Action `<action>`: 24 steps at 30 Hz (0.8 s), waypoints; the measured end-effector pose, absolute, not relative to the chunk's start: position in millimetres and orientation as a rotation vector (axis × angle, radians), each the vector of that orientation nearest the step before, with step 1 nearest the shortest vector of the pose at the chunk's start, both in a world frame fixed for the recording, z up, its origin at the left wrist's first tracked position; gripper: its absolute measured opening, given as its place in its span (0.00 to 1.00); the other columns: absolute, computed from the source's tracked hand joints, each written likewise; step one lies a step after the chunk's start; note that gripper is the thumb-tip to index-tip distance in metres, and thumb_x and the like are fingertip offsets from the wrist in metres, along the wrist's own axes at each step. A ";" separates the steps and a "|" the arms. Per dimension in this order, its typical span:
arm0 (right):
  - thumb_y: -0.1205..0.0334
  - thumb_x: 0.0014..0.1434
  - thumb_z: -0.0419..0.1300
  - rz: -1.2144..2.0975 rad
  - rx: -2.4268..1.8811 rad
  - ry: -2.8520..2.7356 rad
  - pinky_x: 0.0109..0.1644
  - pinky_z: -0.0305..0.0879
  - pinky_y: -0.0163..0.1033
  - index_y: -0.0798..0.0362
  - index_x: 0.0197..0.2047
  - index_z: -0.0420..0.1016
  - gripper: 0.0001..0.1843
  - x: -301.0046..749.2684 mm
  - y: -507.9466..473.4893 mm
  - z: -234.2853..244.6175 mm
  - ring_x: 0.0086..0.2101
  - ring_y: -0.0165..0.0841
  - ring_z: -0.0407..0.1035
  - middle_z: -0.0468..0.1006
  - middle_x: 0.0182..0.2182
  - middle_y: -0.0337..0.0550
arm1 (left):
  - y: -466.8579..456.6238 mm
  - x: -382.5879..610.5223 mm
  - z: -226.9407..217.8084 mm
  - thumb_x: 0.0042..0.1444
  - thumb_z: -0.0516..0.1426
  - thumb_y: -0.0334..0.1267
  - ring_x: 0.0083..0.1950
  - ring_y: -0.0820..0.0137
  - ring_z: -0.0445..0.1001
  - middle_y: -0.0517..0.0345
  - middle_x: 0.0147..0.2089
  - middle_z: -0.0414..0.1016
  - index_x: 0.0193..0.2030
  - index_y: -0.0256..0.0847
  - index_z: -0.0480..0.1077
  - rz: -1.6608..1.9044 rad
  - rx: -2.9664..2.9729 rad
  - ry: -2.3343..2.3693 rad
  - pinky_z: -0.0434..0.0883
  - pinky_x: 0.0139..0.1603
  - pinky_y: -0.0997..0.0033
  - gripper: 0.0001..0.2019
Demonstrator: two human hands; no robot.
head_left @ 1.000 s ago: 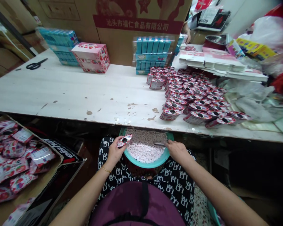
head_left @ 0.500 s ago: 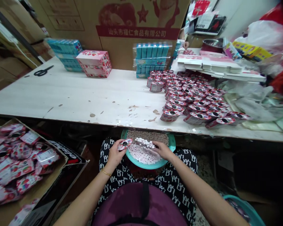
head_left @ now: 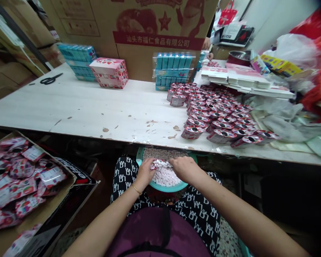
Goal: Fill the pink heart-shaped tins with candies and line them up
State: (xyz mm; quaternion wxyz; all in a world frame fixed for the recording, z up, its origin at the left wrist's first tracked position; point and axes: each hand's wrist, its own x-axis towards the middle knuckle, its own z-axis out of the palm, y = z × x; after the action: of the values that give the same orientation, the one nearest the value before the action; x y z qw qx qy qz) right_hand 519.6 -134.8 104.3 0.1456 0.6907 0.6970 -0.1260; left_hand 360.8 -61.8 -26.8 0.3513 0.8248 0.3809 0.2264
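Right hand [head_left: 184, 168] joined left hand [head_left: 146, 172]: left grip clamps cup [head_left: 158, 164], right's unclear; chipped table [head_left: 96, 110] above.

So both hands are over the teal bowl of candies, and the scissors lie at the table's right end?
No: the head view shows the scissors at the left end of the table. The left hand and right hand are over the teal bowl.

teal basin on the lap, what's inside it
Pink and white pellets fill the near part of the teal basin, brownish ones the far part. The left hand and right hand meet over the middle, covering what lies beneath; the table hides the far rim.
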 end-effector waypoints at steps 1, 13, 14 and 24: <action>0.70 0.56 0.44 -0.329 1.976 2.032 0.37 0.60 0.37 0.54 0.41 0.67 0.14 518.0 -134.9 104.2 0.36 0.36 0.69 0.74 0.33 0.50 | -61.1 360.8 -27.0 0.41 0.53 0.23 0.48 0.66 0.65 0.53 0.44 0.68 0.44 0.38 0.64 0.581 2.126 1.013 0.63 0.50 0.64 0.21; 0.67 0.56 0.45 -0.338 2.022 2.037 0.33 0.61 0.36 0.51 0.41 0.67 0.12 524.4 -135.8 106.0 0.33 0.34 0.70 0.74 0.34 0.45 | -54.4 354.8 -18.0 0.42 0.53 0.24 0.45 0.68 0.67 0.55 0.42 0.69 0.43 0.40 0.65 0.604 2.056 1.026 0.64 0.47 0.66 0.19; 0.66 0.56 0.45 -0.356 2.036 2.034 0.34 0.61 0.36 0.50 0.41 0.67 0.12 526.1 -137.7 106.4 0.33 0.34 0.70 0.74 0.34 0.45 | -55.0 354.7 -16.6 0.43 0.53 0.24 0.44 0.68 0.68 0.56 0.42 0.69 0.43 0.40 0.65 0.605 2.055 1.029 0.64 0.47 0.66 0.18; 0.60 0.56 0.47 -0.587 2.324 1.891 0.39 0.61 0.38 0.43 0.49 0.64 0.17 567.6 -180.8 72.6 0.41 0.36 0.68 0.74 0.41 0.40 | -52.5 319.8 24.5 0.46 0.53 0.25 0.50 0.63 0.64 0.54 0.48 0.68 0.48 0.44 0.64 0.491 2.429 0.975 0.60 0.51 0.61 0.21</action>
State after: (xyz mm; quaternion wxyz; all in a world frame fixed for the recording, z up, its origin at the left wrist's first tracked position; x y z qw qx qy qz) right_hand 567.6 -180.8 72.6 0.0443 0.7605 0.6187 -0.1922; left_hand 319.8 -52.5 24.5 0.2368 0.8862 0.3556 0.1793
